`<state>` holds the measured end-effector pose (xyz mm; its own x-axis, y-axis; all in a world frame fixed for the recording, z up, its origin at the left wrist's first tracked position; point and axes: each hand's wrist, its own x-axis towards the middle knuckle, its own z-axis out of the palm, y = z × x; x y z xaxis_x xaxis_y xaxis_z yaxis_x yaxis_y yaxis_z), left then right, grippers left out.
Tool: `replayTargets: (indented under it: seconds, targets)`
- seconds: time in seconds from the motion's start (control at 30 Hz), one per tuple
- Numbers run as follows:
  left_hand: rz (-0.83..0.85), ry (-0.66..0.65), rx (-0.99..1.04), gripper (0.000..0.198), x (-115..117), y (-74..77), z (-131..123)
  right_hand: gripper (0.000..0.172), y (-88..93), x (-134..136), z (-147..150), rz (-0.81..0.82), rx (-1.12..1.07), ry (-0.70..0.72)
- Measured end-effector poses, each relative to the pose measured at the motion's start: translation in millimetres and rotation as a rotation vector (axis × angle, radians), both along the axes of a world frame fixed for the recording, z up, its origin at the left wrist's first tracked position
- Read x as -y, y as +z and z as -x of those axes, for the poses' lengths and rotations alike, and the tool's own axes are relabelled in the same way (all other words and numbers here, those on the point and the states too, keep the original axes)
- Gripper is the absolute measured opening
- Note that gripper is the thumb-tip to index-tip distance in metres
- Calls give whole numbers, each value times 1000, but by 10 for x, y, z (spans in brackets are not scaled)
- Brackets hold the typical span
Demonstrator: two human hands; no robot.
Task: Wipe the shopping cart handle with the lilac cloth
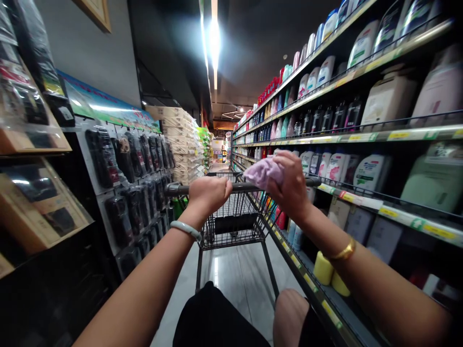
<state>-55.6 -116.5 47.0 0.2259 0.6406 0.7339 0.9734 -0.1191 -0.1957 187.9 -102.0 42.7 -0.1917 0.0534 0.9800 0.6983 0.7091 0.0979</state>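
My left hand (pixel 209 193) is wrapped round the left part of the grey handlebar (pixel 173 189) of a shopping cart. In my right hand (pixel 292 185) is a crumpled lilac cloth (pixel 261 171), held just over the handlebar's right part; whether this hand also touches the bar, I cannot tell. Ahead of the handlebar stretches the dark wire basket (pixel 224 209) of the cart, with a black panel (pixel 235 223) on its near side. A pale bangle (pixel 186 230) circles my left wrist, and a gold bracelet (pixel 344 250) my right.
Shelves of shampoo and lotion bottles (pixel 338 166) run close along the right, their price rail (pixel 405 217) near my right forearm. On the left hang packaged dark goods (pixel 135 154) on a rack, with stacked pale boxes (pixel 175 140) beyond. Grey tiled floor (pixel 231 270) lies below the cart.
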Motion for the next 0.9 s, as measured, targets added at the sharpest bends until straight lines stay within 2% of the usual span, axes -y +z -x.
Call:
replayTargets:
  seconds: [0.07, 0.13, 0.2, 0.3, 0.47, 0.57, 0.63, 0.7, 0.77, 0.83, 0.9]
  targets:
    - [-4, -15, -3, 64, 0, -5, -7, 33, 118, -132, 210, 134, 40, -47]
    - [-4, -22, -3, 64, 1, -9, 2, 27, 193, -231, 381, 329, 215, -79]
    - [-1, -20, -5, 64, 6, -10, 26, 29, 253, -279, 437, 481, 362, -93]
    - [1, -9, -20, 63, 19, -6, 70, 33, 328, -338, 232, 596, 393, -166]
    - [-21, -3, -15, 61, 11, -15, 70, 43, 382, -446, -353, 733, 278, -478]
    - [-38, 20, -1, 59, -26, -28, 24, 49, 393, -375, -237, 787, 255, -590]
    - [-50, 32, -8, 58, -51, -33, 12, 50, 398, -295, 66, 759, 291, -529]
    - [-51, 31, -33, 60, -67, -29, 37, 49, 415, -246, 382, 706, 332, -388]
    - [-40, 28, -61, 62, -71, -16, 101, 46, 444, -258, 545, 716, 363, -233]
    - [-27, 28, -85, 63, -70, -1, 190, 45, 475, -331, 476, 774, 386, -137]
    - [-20, 37, -93, 63, -72, 9, 281, 47, 500, -433, 215, 827, 388, -149]
